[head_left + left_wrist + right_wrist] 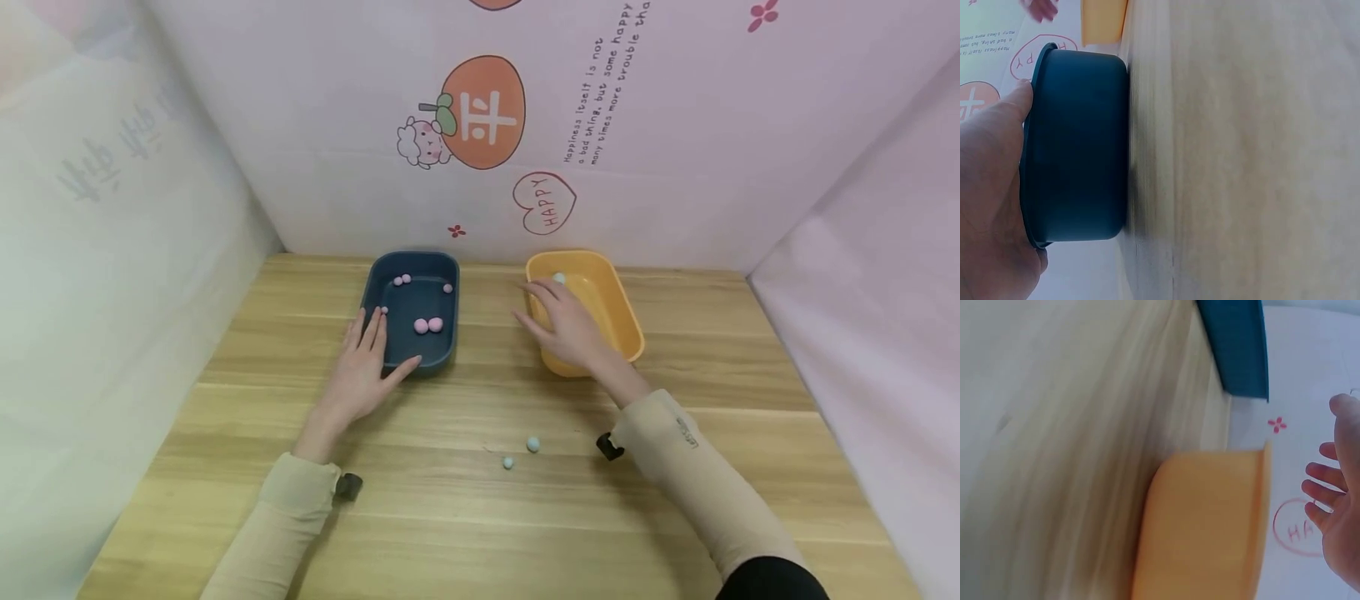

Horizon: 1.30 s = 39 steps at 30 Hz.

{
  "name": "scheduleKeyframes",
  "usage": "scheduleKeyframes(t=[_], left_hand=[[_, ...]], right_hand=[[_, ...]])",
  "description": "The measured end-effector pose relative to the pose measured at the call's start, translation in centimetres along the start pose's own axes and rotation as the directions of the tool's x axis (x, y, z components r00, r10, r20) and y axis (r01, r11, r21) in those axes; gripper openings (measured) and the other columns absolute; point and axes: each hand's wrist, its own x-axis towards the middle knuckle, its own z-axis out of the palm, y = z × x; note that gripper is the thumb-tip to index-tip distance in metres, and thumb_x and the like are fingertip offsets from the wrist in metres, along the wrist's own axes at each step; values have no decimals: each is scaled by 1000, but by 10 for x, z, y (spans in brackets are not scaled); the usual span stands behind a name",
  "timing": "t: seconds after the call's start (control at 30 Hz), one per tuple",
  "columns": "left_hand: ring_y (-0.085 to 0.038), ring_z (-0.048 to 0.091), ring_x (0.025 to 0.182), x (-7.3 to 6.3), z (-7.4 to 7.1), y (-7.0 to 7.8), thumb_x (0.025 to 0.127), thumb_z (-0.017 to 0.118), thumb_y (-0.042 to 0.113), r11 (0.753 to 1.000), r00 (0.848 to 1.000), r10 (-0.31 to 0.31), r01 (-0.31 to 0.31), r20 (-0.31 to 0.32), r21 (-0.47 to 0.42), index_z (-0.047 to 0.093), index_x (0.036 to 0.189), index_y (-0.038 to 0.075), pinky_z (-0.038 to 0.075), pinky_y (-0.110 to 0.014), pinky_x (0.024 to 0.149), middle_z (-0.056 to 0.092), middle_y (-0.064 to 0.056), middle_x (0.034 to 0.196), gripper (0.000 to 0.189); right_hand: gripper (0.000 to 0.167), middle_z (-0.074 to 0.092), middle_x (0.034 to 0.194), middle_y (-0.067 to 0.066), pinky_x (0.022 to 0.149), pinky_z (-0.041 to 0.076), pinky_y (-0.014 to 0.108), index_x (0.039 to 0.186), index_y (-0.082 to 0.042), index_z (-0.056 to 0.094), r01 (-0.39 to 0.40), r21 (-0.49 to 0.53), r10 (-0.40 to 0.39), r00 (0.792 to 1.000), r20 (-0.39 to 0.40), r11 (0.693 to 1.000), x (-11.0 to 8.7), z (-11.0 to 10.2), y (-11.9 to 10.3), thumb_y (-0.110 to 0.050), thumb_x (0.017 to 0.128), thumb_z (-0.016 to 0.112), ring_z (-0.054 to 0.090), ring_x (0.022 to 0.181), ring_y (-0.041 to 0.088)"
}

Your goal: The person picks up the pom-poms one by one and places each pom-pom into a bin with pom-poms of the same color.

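Note:
A dark blue plastic tub (418, 302) holds several pink balls (428, 326) of different sizes. My left hand (358, 373) rests on its near left corner, fingers spread along the left rim and thumb on the near rim. In the left wrist view the thumb (1017, 100) touches the tub's lip. Over the yellow tub (609, 312) hovers my right hand (568, 327), fingers loosely extended and apart, with nothing held. A pale blue ball (558, 278) lies inside the yellow tub near its far end; the hand hides part of the floor.
Two more pale blue balls, a larger one (533, 444) and a smaller one (508, 462), lie on the wooden table (450, 533) between the forearms. A printed white cloth (337, 167) hangs behind the tubs, with plain white cloth at both sides.

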Motion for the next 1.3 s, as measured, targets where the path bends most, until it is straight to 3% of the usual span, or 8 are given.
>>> scheduleKeyframes(t=[0.2,0.37,0.6,0.9,1.13,1.3], left_hand=[[-41,-4,174,0,-2,-1,107,50,73,1000,1000,6,-6,-8,-8,10,174,-4,8,-63,141,8,-21,186,109],[-41,-5,174,-1,-3,-1,107,50,73,1000,1000,4,-4,-15,-2,11,174,-5,8,-63,141,8,-21,186,109],[-40,-4,175,0,-3,0,107,46,76,1000,1000,-3,3,-9,17,9,174,-4,8,-61,142,7,-20,186,111],[-41,-5,175,-3,-1,2,107,48,74,1000,1000,-2,2,-15,6,11,174,-5,9,-63,141,8,-20,186,110],[-39,-5,175,-1,0,2,106,44,78,1000,1000,4,-4,-12,15,11,174,-4,8,-61,142,7,-20,186,111],[-40,-5,175,-1,1,1,107,44,78,1000,1000,5,-5,-4,14,10,174,-4,8,-61,142,7,-21,186,111]], right_hand=[[66,50,166,24,135,33,59,160,1,51,-26,-33,27,999,25,999,-21,-8,24,-38,109,66,44,157,44],[74,34,176,26,136,27,65,169,-3,38,-95,-48,99,992,82,994,-33,-20,48,-45,112,58,32,165,47],[86,14,182,30,137,14,72,174,-2,22,-191,-64,196,977,82,980,-41,-42,85,-57,113,48,13,170,53],[96,4,185,25,138,12,70,178,-6,9,-173,-140,196,964,177,975,-73,-54,91,-61,111,51,4,172,49],[94,3,184,28,139,11,67,176,0,10,-210,-132,230,960,162,969,-81,-48,101,-59,113,48,3,172,49],[97,-3,185,24,139,8,66,176,-1,3,-242,-123,263,944,197,962,-83,-45,100,-62,113,44,1,172,49]])
